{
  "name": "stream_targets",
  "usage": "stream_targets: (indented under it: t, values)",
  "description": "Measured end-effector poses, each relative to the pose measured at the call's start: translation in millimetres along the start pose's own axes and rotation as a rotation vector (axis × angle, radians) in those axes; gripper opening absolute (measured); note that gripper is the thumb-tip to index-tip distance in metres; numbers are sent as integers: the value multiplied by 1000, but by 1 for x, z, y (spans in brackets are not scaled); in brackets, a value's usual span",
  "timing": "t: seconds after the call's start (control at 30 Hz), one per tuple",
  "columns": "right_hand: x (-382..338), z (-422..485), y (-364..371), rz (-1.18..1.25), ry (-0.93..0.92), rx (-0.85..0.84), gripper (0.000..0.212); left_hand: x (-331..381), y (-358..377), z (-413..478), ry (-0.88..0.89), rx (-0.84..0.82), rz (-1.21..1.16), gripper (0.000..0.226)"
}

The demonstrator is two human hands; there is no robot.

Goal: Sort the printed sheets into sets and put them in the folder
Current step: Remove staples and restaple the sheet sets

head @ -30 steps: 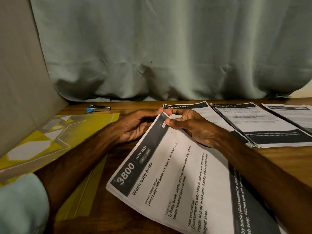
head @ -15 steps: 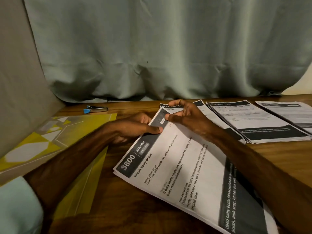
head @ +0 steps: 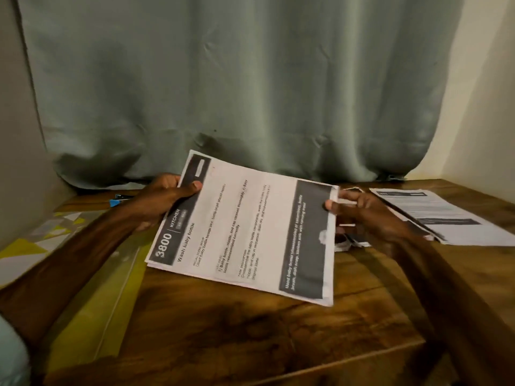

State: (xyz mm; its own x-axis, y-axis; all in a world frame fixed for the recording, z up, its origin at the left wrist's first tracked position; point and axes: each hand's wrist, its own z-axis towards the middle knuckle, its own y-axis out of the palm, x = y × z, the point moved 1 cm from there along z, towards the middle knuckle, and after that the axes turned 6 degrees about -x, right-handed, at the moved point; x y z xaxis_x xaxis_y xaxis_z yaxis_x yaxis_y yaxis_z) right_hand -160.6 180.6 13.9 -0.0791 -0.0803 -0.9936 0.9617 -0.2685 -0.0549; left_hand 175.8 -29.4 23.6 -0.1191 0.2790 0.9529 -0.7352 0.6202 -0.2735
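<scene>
Held clear of the tabletop (head: 250, 335) between the left hand (head: 164, 201) gripping its 10 o'clock edge and the right hand (head: 367, 218) pinching its 3 o'clock edge, the printed set (head: 250, 232) may fan apart or slip from so light a pinch before reaching the folder (head: 80, 310) at 8 o'clock.

**Hands.** Left hand (head: 161, 203) and right hand (head: 367, 218) are both uncovered. The left thumbnail (head: 197, 185) is short and evenly trimmed. The right hand is motion-blurred, so finer detail cannot be told.

**Arms.** The left forearm (head: 72, 271) is bare up to the lower left corner of the view, where a sleeve (head: 11, 358) begins. It is pale mint-blue cloth, plain and soft-looking, with only a small rounded part in frame. The right forearm (head: 451, 291) is bare to the frame's edge — clothing above it is out of view.
</scene>
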Motion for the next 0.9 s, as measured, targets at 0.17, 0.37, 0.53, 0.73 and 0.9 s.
stream_targets:
  t: [0.17,0.37,0.53,0.73,0.9]
  values:
    - [32,-13,37,140,-7,112,27,4,24,1,90,156,-34,47]
    - [17,-27,39,-246,-318,528,18,23,69,-13,291,286,-152,14]
    - [14,-47,37,-176,-448,612,20,34,95,-33,436,319,-195,14]
    - [39,-67,33,-35,-311,592,29,18,116,-41,412,285,-176,10]
    - [33,-73,32,14,-328,564,30,23,114,-43,451,305,-202,12]
